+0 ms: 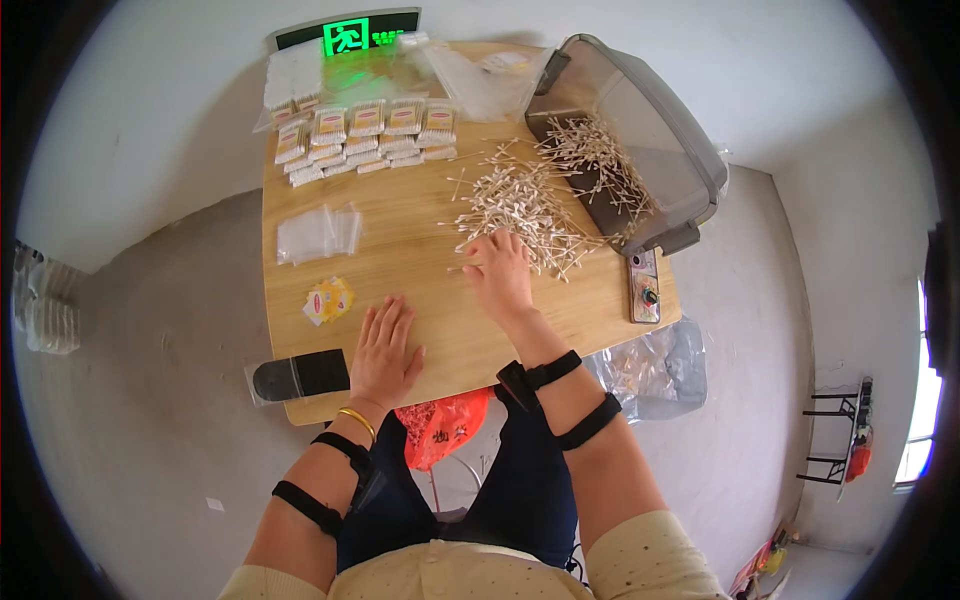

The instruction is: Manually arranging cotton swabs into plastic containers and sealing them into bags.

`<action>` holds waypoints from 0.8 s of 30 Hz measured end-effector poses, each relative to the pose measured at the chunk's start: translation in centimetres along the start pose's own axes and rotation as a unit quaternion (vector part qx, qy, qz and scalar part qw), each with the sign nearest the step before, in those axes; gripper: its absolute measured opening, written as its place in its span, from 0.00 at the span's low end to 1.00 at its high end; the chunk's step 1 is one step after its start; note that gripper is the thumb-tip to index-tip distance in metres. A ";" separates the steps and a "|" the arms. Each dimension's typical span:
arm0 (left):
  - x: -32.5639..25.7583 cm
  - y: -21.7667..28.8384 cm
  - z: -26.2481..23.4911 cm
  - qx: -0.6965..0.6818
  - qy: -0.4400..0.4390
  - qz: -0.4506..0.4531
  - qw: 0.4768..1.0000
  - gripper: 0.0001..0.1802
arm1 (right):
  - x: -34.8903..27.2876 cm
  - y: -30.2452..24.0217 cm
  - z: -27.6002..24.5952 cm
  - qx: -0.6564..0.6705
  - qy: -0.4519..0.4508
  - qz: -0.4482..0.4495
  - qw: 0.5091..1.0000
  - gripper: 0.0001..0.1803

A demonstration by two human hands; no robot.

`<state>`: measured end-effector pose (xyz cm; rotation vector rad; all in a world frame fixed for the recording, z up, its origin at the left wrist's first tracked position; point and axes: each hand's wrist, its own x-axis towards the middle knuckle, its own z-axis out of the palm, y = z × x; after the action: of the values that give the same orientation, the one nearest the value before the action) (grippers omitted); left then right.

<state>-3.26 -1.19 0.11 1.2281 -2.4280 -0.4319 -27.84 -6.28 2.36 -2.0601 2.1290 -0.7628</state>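
Observation:
My left hand [387,345] lies flat on the wooden table near its front edge, fingers stretched out and nothing in it. At the near left rim of a loose heap of cotton swabs [525,208], my right hand [503,275] has its fingers bent down onto the swabs. Its fingertips are partly hidden; a swab end shows beside the thumb. Yellow-and-white printed cards [328,300] sit beyond my left hand, and clear plastic bags [320,234] lie farther back. Filled packs of cotton swabs [367,118] are stacked in rows at the far left.
A grey translucent bin [640,130] rests on its side at the back right, swabs spilling from it. A phone [645,288] lies near the right edge. A black pad [300,375] sits at the front left corner. A lined waste bin [660,370] stands below the table's right side.

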 end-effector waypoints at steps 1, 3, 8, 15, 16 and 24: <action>0.0 0.0 0.0 0.000 0.000 -0.002 1.000 0.34 | 0.1 -0.1 0.0 0.008 0.037 0.032 0.999 0.08; 0.0 0.0 -0.2 0.000 0.001 0.002 1.000 0.34 | 0.0 0.2 0.0 0.002 0.022 0.029 0.999 0.08; 0.2 0.5 -0.1 0.000 -0.012 0.003 1.000 0.36 | -3.6 -1.3 1.6 0.002 -0.009 0.001 1.000 0.09; 0.1 0.6 -0.6 0.080 -0.074 0.036 0.993 0.40 | -4.4 -2.8 1.6 0.091 0.033 0.058 0.994 0.08; 0.1 0.6 -0.7 0.080 -0.074 0.035 0.993 0.40 | -3.1 -1.8 1.0 0.063 0.068 0.093 0.991 0.09; 0.2 0.6 -0.2 0.076 -0.059 0.027 0.995 0.39 | 1.4 1.1 0.3 -0.065 0.058 0.160 0.983 0.07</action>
<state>-3.71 -1.01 0.55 1.2257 -2.6309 -0.3180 -28.82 -7.70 2.07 -1.6953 2.5499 -0.7309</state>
